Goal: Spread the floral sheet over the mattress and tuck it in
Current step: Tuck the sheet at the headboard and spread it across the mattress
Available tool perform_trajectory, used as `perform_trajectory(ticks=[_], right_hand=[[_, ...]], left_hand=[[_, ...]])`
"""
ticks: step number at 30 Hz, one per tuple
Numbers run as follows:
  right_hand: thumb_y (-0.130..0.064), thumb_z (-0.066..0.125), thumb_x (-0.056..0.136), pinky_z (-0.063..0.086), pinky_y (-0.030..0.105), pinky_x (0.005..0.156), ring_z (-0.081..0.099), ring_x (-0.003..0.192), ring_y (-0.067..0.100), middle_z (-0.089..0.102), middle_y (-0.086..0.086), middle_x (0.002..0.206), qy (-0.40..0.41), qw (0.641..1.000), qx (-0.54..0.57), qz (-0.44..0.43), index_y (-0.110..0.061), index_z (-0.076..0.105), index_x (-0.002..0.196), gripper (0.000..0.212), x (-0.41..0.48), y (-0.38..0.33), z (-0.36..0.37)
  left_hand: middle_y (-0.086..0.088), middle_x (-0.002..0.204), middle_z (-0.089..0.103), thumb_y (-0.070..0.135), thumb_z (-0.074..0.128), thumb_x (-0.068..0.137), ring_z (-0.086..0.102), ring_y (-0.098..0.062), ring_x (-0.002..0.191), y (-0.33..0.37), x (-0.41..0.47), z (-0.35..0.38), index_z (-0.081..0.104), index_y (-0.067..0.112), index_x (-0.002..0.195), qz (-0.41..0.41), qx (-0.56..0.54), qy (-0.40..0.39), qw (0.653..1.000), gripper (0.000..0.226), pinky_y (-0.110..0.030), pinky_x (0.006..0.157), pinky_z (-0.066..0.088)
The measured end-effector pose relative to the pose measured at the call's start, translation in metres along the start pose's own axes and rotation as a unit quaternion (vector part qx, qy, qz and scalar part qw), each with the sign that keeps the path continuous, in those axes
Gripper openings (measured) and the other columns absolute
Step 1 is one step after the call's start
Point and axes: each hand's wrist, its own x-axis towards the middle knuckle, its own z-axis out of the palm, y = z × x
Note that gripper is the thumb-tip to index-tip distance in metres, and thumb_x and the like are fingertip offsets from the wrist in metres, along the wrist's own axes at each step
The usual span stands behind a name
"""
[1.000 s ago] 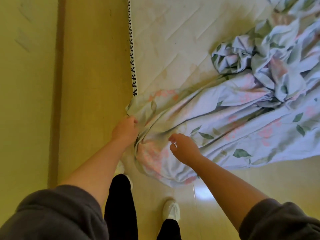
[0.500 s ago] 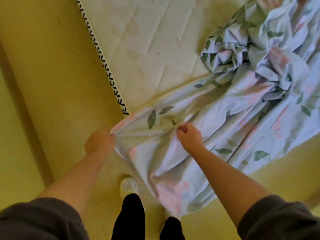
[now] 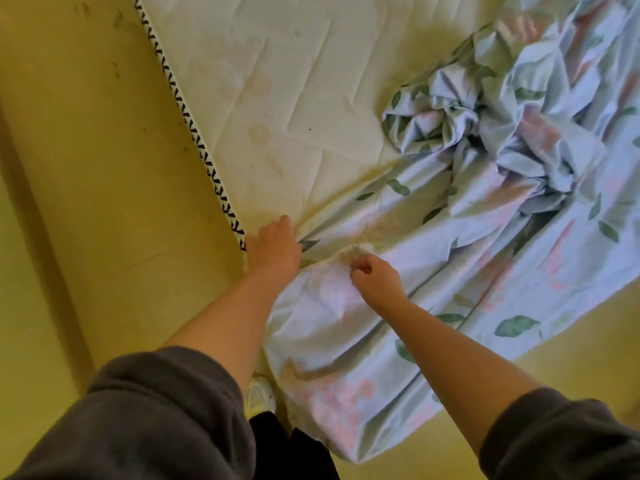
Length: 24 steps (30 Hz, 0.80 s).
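Note:
The floral sheet (image 3: 467,258), pale blue with green leaves and pink flowers, lies crumpled over the right part of the white quilted mattress (image 3: 270,91) and hangs over its near corner onto the floor. My left hand (image 3: 273,247) is at the mattress corner, its fingers holding the sheet's edge against it. Just to the right, my right hand (image 3: 375,273) is curled and pinches a fold of the sheet. A bunched knot of sheet (image 3: 436,123) sits further up the mattress.
The mattress lies on a yellowish floor (image 3: 114,174), its left edge trimmed with a black-and-white patterned band (image 3: 194,126). My legs in dark trousers and a white shoe (image 3: 259,396) stand right at the corner. A wall base runs along the left.
My left hand moved up and right from beside the mattress onto its corner, carrying the sheet's edge. My right hand stayed gripping the fabric close by. The view shifted nearer to the corner.

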Motion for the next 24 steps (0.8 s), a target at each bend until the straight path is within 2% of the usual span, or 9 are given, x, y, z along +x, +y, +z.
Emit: perform_trajectory(ticks=[3,5,8,10,12,15,19,22,24], right_hand=[[-0.015,0.051,0.090,0.041,0.021,0.062,0.055,0.080,0.015,0.061,-0.003,0.092,0.033,0.999,0.027,0.000,-0.019,0.060,0.106,0.019,0.008,0.007,-0.006],[-0.014,0.050,0.091,0.042,0.023,0.065,0.056,0.082,0.017,0.062,-0.001,0.095,0.053,0.997,0.060,0.017,-0.018,0.060,0.109,0.021,0.010,0.005,-0.007],[-0.013,0.048,0.091,0.044,0.022,0.061,0.059,0.085,0.019,0.065,0.003,0.103,0.068,0.991,0.112,0.034,-0.016,0.060,0.113,0.026,0.015,-0.005,-0.006],[-0.013,0.049,0.090,0.045,0.025,0.068,0.060,0.087,0.020,0.066,0.004,0.103,0.073,0.989,0.129,0.028,-0.015,0.061,0.111,0.025,0.021,-0.016,-0.005],[-0.013,0.050,0.089,0.044,0.025,0.068,0.058,0.084,0.019,0.064,0.004,0.099,0.072,0.989,0.125,0.028,-0.015,0.062,0.109,0.023,0.029,-0.029,-0.002],[-0.013,0.048,0.090,0.039,0.021,0.053,0.052,0.068,0.013,0.057,0.001,0.083,0.081,0.990,0.114,0.033,-0.012,0.056,0.098,0.012,0.047,-0.050,-0.002],[-0.012,0.048,0.088,0.038,0.023,0.057,0.052,0.072,0.019,0.056,0.002,0.081,0.113,0.985,0.111,0.065,-0.009,0.054,0.095,0.010,0.069,-0.071,-0.010],[-0.013,0.047,0.089,0.038,0.022,0.052,0.052,0.071,0.017,0.057,0.000,0.080,0.125,0.980,0.123,0.090,-0.012,0.055,0.101,0.015,0.078,-0.077,-0.013],[-0.012,0.046,0.089,0.038,0.021,0.051,0.051,0.068,0.014,0.056,-0.001,0.079,0.129,0.978,0.128,0.100,-0.014,0.055,0.098,0.013,0.083,-0.081,-0.016]], left_hand=[[-0.007,0.090,0.063,0.023,0.041,0.098,0.059,-0.028,0.079,-0.009,0.009,0.002,0.057,0.015,0.092,-0.009,-0.006,-0.016,1.000,0.019,-0.032,0.071,0.044],[-0.006,0.078,0.057,0.022,0.035,0.099,0.053,-0.025,0.067,-0.042,0.008,-0.011,0.055,0.015,0.087,-0.103,-0.058,0.015,0.993,0.024,-0.028,0.057,0.039],[-0.011,0.079,0.055,0.027,0.037,0.098,0.053,-0.028,0.071,-0.125,-0.001,-0.030,0.058,0.004,0.087,-0.237,-0.042,0.008,0.970,0.033,-0.031,0.060,0.041],[-0.016,0.084,0.060,0.031,0.043,0.096,0.060,-0.031,0.077,-0.154,-0.003,-0.038,0.064,0.000,0.093,-0.266,-0.012,-0.031,0.963,0.038,-0.036,0.068,0.049],[-0.018,0.099,0.060,0.031,0.053,0.092,0.059,-0.034,0.088,-0.149,0.009,-0.041,0.060,0.003,0.104,-0.212,-0.001,0.028,0.977,0.032,-0.042,0.076,0.051],[-0.010,0.113,0.053,0.027,0.055,0.088,0.052,-0.031,0.099,-0.089,0.048,-0.054,0.051,0.014,0.114,-0.046,-0.034,0.136,0.989,0.029,-0.043,0.084,0.046],[-0.005,0.118,0.053,0.037,0.047,0.092,0.051,-0.028,0.108,-0.010,0.102,-0.059,0.046,0.017,0.123,0.111,0.014,0.052,0.992,0.037,-0.042,0.085,0.038],[-0.007,0.104,0.062,0.030,0.041,0.097,0.058,-0.030,0.092,-0.001,0.126,-0.058,0.053,0.017,0.108,0.138,0.063,0.002,0.988,0.020,-0.036,0.074,0.036],[-0.012,0.095,0.064,0.024,0.036,0.099,0.058,-0.031,0.081,-0.022,0.142,-0.073,0.056,0.013,0.099,0.097,0.047,0.023,0.994,0.022,-0.032,0.068,0.036]])
